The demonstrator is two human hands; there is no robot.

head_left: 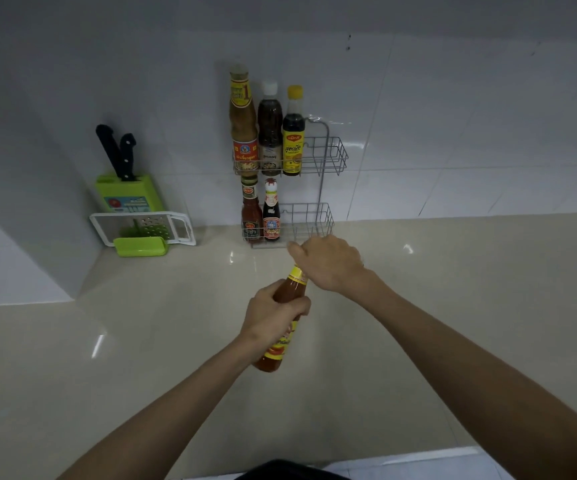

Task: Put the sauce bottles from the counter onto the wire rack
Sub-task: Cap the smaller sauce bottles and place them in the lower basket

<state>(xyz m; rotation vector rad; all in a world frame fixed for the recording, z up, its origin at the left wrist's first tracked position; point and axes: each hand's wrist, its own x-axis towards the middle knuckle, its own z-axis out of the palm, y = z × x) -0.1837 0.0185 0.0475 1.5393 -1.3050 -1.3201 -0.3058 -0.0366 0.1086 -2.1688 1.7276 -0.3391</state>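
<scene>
A red chili sauce bottle with a yellow cap and yellow label is held tilted above the counter. My left hand wraps its middle. My right hand closes over its cap. Behind them a two-tier wire rack hangs on the tiled wall. Its upper shelf carries three bottles: a tall brown sauce, a dark white-capped one and a yellow-capped soy bottle. The lower shelf holds a red sauce bottle and a dark bottle with a red label. The right sides of both shelves stand free.
A green knife block with two black-handled knives stands in the left corner. A white grater and a green tray lie in front of it. The beige counter stretches right and toward me.
</scene>
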